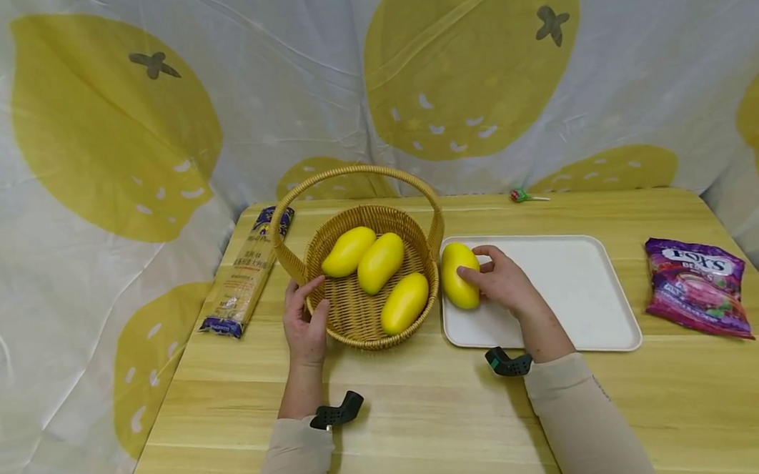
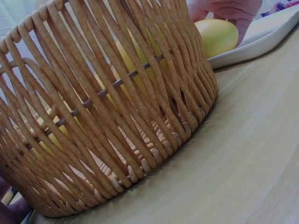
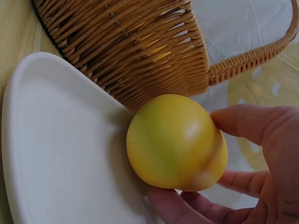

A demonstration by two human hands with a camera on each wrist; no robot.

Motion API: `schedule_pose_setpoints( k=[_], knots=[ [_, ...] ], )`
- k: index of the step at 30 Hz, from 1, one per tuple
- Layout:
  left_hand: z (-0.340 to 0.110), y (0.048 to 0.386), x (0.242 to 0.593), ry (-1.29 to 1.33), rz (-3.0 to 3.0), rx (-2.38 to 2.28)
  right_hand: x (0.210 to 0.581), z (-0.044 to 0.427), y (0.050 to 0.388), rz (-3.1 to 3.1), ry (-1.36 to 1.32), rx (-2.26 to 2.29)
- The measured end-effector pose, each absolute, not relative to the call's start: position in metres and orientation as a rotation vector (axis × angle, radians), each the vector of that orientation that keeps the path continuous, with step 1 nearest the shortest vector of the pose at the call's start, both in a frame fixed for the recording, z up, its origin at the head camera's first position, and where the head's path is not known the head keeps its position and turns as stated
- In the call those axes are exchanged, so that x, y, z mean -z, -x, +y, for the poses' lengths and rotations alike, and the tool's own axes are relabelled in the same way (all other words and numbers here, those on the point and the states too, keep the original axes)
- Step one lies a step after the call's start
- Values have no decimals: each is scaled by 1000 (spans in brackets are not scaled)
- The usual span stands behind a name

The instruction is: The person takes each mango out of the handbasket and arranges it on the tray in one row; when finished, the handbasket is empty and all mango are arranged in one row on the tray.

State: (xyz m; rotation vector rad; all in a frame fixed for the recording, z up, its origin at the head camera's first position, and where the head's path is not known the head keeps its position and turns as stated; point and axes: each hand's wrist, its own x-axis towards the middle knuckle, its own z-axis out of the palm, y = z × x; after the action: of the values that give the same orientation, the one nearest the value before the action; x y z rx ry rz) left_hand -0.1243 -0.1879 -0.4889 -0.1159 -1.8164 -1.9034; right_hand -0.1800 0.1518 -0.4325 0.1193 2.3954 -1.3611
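Observation:
My right hand (image 1: 509, 280) grips a yellow mango (image 1: 460, 276) at the left end of a white tray (image 1: 569, 291). In the right wrist view, thumb and fingers lie around the mango (image 3: 175, 144); whether it touches the tray I cannot tell. To its left stands a round wicker basket (image 1: 373, 341) with a tall arched handle. Three more yellow mangoes lie inside it, one of them (image 1: 405, 304) near the front right. My left hand (image 1: 306, 330) holds the basket's left rim, with thumb and index finger at the edge. Its other fingers are mostly hidden.
A long pasta packet (image 1: 240, 276) lies left of the basket. Behind the tray is a wrapped lollipop (image 1: 520, 195). A purple candy bag (image 1: 698, 286) lies to the right. A lemon-print curtain (image 1: 319, 75) hangs behind the wooden table (image 1: 415, 421).

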Motion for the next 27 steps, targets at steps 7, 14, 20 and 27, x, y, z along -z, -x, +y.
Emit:
schedule_pose_setpoints(
  k=[7, 14, 20, 27],
  knots=[
    [-188, 124, 489, 100, -1833, 1902, 435, 152, 180, 2415, -107, 1334],
    [-188, 121, 486, 50, -1846, 1925, 434, 152, 180, 2399, -91, 1340],
    [-188, 122, 485, 68, -1844, 1929, 433, 151, 180, 2394, -92, 1330],
    [-188, 123, 487, 95, -1837, 1926, 432, 151, 180, 2384, -96, 1331]
  ],
)
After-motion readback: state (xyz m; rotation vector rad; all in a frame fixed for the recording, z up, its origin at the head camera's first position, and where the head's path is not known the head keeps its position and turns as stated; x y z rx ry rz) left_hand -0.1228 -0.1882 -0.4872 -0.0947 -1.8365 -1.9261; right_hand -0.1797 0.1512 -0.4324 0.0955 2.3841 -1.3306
